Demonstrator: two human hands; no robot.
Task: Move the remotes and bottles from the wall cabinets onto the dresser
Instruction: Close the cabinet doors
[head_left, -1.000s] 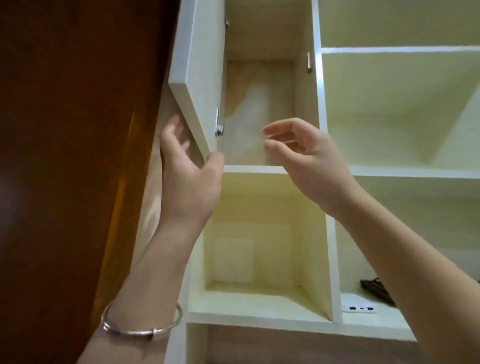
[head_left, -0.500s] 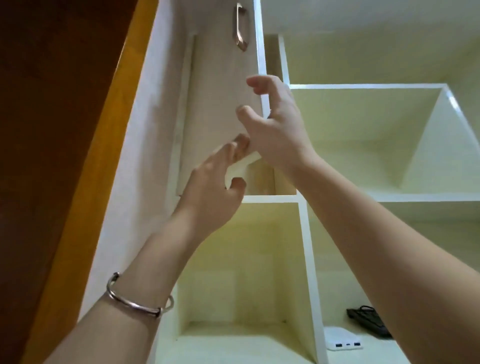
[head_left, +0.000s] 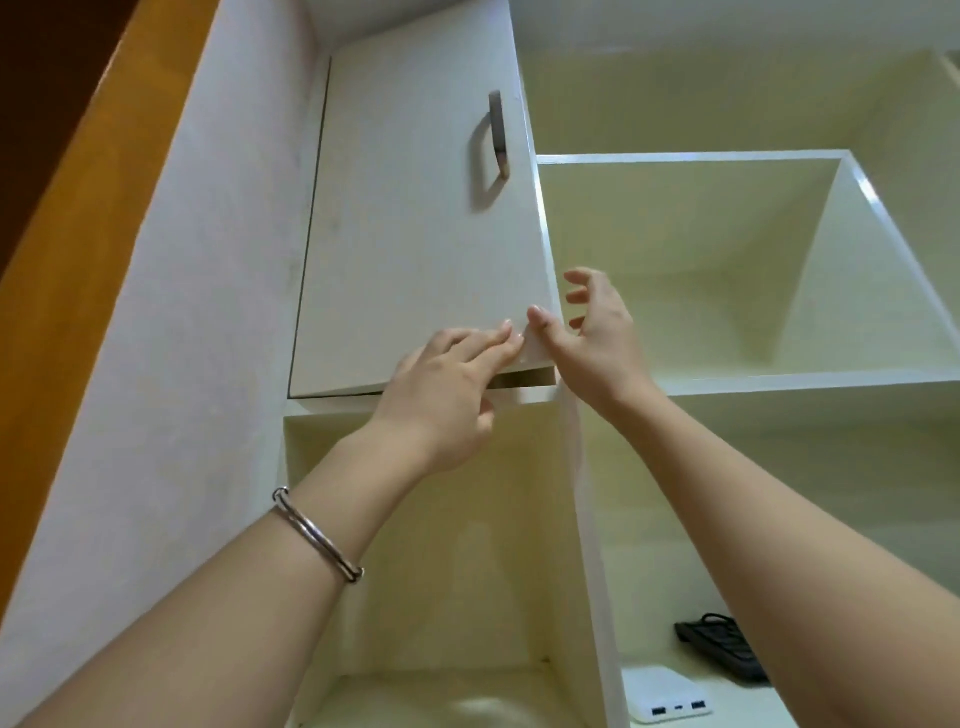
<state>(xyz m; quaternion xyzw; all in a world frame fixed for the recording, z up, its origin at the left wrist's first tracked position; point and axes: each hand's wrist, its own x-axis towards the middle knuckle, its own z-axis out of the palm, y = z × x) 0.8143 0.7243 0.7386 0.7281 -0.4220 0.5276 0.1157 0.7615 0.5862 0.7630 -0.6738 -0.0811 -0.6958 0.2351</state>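
fingers of the left hand (head_left: 441, 395) lie flat on the cabinet door (head_left: 415, 223), right hand (head_left: 592, 332) spread wide beside its corner; neither holds anything. no remotes or bottles visible. fingertips could get pinched in the gap below.

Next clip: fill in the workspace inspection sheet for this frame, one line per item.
Surface: dresser not in view; open cream wall shelves fill the frame.
Job's things: nothing seen; no remotes or bottles visible.
Clutter: white rectangular power bank and a black object on the lower right shelf; the black object cannot be identified.
Grippers: left hand has its fingers on the lower corner of the white cabinet door with grey metal handle; right hand touches the same corner, fingers spread. The door is almost shut, a thin gap at its bottom edge.
Cables: nothing seen.
Surroundings: brown wooden panel at left; silver bangle on left wrist.
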